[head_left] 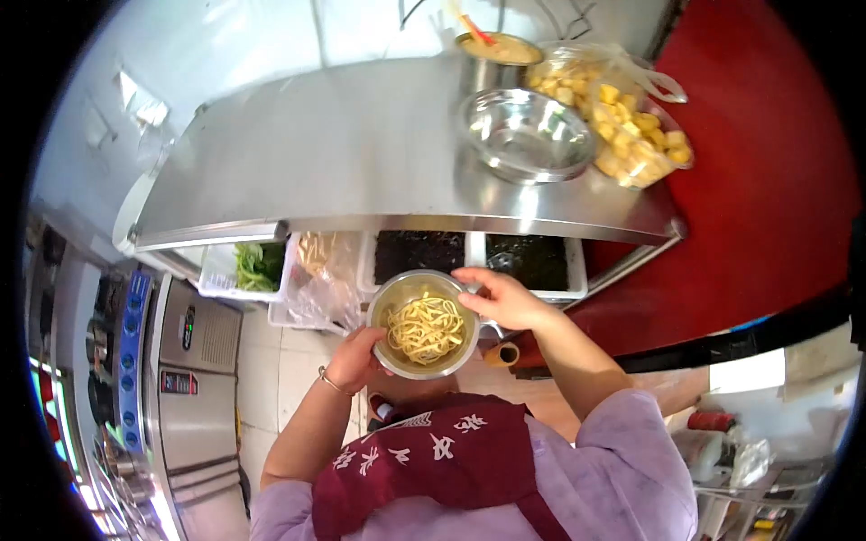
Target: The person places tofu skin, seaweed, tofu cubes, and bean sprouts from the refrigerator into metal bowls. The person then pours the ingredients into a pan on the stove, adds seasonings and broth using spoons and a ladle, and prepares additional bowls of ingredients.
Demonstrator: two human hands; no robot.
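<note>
A round metal bowl (376, 311) with pale yellow noodle-like strips (426, 330) in it is held in front of my apron. My left hand (354, 354) grips its lower left rim, the fingers partly hidden beneath. On the upper right rim rests my right hand (498, 298), thumb and fingers closed around the edge. Just beyond the bowl, under the steel shelf, are white tubs with dark, wet-looking food (420, 252) and dark green food (528, 261). A clear plastic bag (327, 293) lies to the left of the bowl.
The steel shelf (334, 144) carries an empty metal bowl (528, 135), a pot (501, 54) with a red-handled utensil, and bags of yellow chunks (636, 131). Leafy greens (260, 267) fill a white basket at left. A steel appliance (200, 361) stands left; a red surface (758, 180) lies right.
</note>
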